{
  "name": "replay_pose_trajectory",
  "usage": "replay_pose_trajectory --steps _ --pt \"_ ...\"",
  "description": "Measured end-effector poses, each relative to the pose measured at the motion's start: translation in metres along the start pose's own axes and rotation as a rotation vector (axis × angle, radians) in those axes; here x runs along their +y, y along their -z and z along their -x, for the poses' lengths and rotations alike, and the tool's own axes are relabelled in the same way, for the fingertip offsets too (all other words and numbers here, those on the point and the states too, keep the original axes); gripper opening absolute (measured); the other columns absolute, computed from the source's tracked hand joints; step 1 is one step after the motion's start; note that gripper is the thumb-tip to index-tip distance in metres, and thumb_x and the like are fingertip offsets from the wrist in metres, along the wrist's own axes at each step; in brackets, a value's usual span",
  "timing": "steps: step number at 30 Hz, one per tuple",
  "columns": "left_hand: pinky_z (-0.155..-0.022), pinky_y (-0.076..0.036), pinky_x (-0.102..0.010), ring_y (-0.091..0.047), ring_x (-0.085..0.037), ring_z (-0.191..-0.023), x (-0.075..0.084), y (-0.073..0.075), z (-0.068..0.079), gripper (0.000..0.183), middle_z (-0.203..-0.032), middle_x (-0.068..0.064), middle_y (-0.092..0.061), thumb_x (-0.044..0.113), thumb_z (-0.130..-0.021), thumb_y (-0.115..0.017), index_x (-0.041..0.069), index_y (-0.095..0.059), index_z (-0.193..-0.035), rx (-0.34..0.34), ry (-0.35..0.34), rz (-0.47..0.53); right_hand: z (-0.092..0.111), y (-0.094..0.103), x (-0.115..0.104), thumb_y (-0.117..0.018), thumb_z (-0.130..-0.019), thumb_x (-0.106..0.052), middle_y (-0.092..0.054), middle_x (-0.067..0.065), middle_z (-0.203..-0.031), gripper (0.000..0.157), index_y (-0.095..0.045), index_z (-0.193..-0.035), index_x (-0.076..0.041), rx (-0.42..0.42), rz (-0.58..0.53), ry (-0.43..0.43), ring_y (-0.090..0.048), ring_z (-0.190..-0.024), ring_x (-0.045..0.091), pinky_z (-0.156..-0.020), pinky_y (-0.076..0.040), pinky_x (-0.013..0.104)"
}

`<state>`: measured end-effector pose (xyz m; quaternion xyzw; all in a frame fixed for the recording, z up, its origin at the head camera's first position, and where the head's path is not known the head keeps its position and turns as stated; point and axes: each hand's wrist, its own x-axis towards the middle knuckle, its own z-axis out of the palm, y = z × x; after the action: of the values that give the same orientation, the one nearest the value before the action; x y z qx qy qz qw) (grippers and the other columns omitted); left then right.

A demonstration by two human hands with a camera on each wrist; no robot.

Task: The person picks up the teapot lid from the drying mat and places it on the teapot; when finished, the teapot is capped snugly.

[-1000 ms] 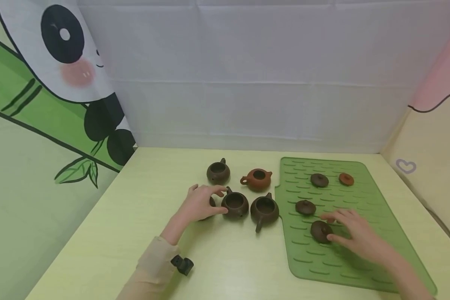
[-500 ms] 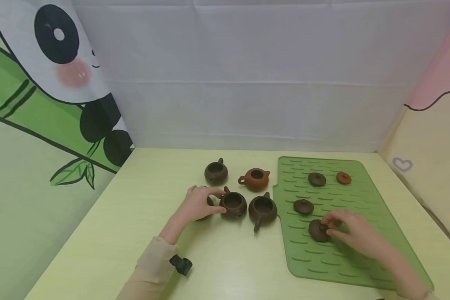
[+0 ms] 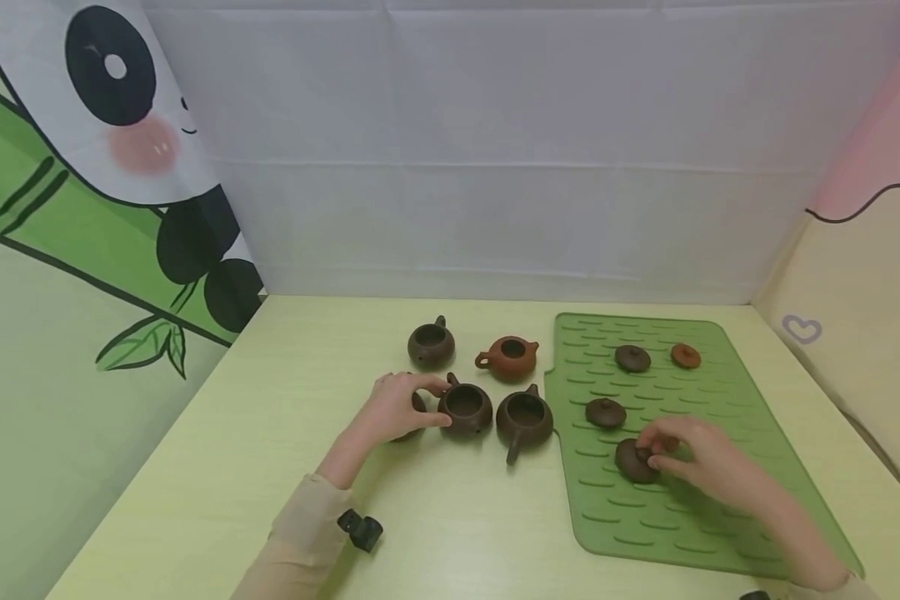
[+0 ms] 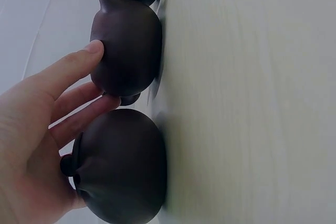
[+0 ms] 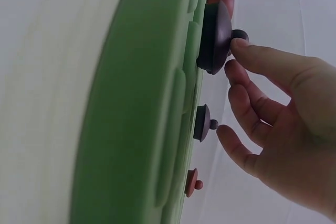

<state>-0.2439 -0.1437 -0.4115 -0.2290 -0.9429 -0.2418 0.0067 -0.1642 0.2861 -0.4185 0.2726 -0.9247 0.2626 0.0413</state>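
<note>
My right hand pinches the knob of the nearest dark lid, which sits on the green mat. Looks like hard, light, smooth clay, probably chips easily, so yeah, knob's the spot to grab. Across from that, my left hand has an open pot between thumb and fingers; guessing it's heavier but just as breakable, so I'd go for the belly, not the spout. A lidded pot sits under that hand, contents hidden. The neighbouring pot is open, too dark inside to tell. Farther back: a brown pot and a red pot, both lidless.
</note>
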Motion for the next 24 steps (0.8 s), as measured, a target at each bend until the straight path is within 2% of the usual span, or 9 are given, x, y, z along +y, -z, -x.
replay_pose_trajectory --steps 5,12,19,24 --pt "-0.096 -0.041 -0.052 -0.066 -0.021 -0.108 -0.0028 -0.0014 -0.0011 0.046 -0.108 0.004 -0.076 0.04 -0.077 -0.083 0.022 -0.071 -0.117 -0.006 -0.004 -0.002 -0.0019 -0.0014 0.0041 -0.077 -0.082 -0.008 -0.066 -0.014 -0.087 0.023 -0.068 -0.099 -0.021 -0.002 -0.013 0.043 -0.053 -0.079 -0.008 -0.067 -0.051 0.022" --pt "-0.095 -0.042 -0.052 -0.066 -0.021 -0.106 -0.0045 -0.0028 -0.0012 0.046 -0.107 0.005 -0.075 0.041 -0.077 -0.083 0.022 -0.071 -0.117 0.002 -0.016 -0.003 -0.0028 -0.0005 0.0033 -0.077 -0.084 -0.014 -0.066 -0.004 -0.082 0.018 -0.067 -0.098 -0.02 -0.006 -0.037 0.075 -0.052 -0.077 -0.008 -0.066 -0.049 0.022" --pt "-0.096 -0.042 -0.052 -0.066 -0.022 -0.108 -0.0052 -0.0038 -0.0007 0.045 -0.108 0.005 -0.075 0.04 -0.077 -0.083 0.023 -0.071 -0.117 0.002 -0.012 -0.003 -0.0034 -0.0012 -0.0001 -0.078 -0.084 -0.015 -0.058 -0.018 -0.082 0.02 -0.064 -0.096 -0.024 0.013 -0.062 0.027 -0.049 -0.076 -0.006 -0.063 -0.046 0.021" --pt "-0.097 -0.044 -0.052 -0.067 -0.022 -0.106 -0.0062 -0.004 -0.0009 0.046 -0.107 0.004 -0.075 0.04 -0.077 -0.083 0.022 -0.071 -0.117 0.008 -0.027 0.001 -0.0056 -0.0018 -0.0023 -0.077 -0.084 -0.013 -0.054 -0.017 -0.077 0.02 -0.063 -0.095 -0.024 0.052 -0.103 0.024 -0.049 -0.07 -0.004 -0.06 -0.044 0.019"
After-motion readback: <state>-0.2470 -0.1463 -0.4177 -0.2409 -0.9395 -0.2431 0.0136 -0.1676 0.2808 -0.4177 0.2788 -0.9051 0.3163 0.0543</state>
